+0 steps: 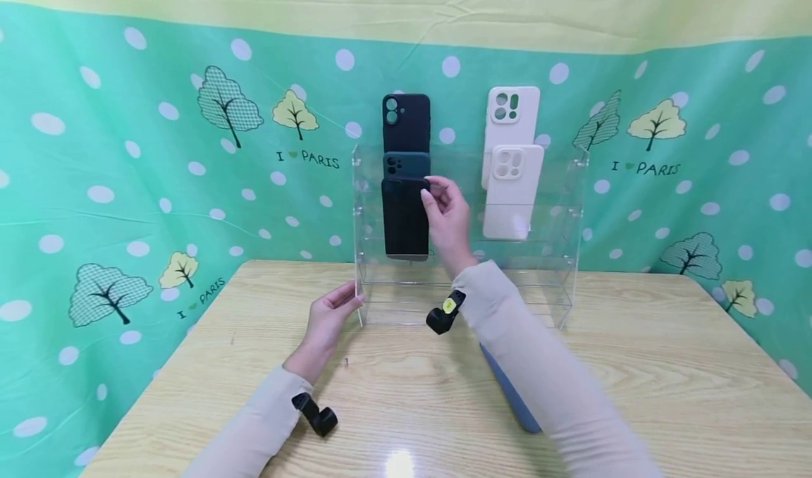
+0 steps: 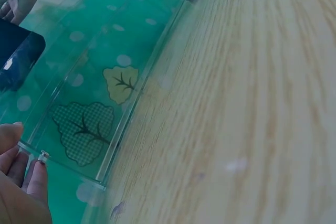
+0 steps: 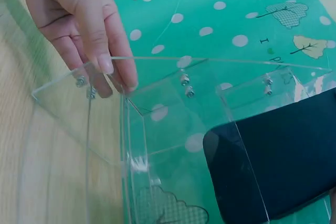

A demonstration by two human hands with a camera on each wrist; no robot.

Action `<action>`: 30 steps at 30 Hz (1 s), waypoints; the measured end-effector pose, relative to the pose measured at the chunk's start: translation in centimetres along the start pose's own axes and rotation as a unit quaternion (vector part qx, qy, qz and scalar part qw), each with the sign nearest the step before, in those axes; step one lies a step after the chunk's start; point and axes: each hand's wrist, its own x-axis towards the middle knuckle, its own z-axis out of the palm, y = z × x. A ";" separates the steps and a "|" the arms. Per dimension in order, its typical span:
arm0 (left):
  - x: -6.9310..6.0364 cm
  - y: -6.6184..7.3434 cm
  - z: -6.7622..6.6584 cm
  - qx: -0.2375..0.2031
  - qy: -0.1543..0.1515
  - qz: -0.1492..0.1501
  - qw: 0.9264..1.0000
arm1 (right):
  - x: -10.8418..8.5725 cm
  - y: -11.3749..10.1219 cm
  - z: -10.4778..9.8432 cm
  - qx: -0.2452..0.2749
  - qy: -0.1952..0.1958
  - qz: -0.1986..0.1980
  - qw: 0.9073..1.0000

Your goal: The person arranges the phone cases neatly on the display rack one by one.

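A clear acrylic tiered display stand (image 1: 574, 238) stands on the table, with phone cases upright in it. My left hand (image 1: 326, 323) grips the lower front edge of its left side panel, thumb on one face and fingers on the other. My right hand (image 1: 450, 221) pinches the upper right corner of a black phone case (image 1: 406, 217), whose lower end sits in a tier behind the clear lip. Right behind it rises a dark teal phone case (image 1: 415, 164), partly covered. Above that stands a black phone case (image 1: 406, 125) with round camera holes.
Two white phone cases, a rear one (image 1: 528, 122) and a front one (image 1: 514, 213), stand on the stand's right side. A blue phone case (image 1: 507, 386) lies on the wooden table (image 1: 666, 365), partly under my right forearm. A patterned green cloth (image 1: 266, 203) hangs behind.
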 end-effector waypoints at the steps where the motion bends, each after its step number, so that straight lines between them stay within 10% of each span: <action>1: 0.0 0.0 0.0 0.001 -0.002 0.000 1.000 | -0.3 -0.2 0.1 0.000 0.001 0.000 1.000; 17: 0.1 -0.1 0.0 0.013 0.000 -0.009 1.000 | -1.1 4.5 0.2 0.032 0.008 0.033 0.999; 30: 0.0 0.0 0.0 0.007 -0.004 -0.004 1.000 | -1.0 4.5 -0.2 -0.021 -0.009 0.134 0.991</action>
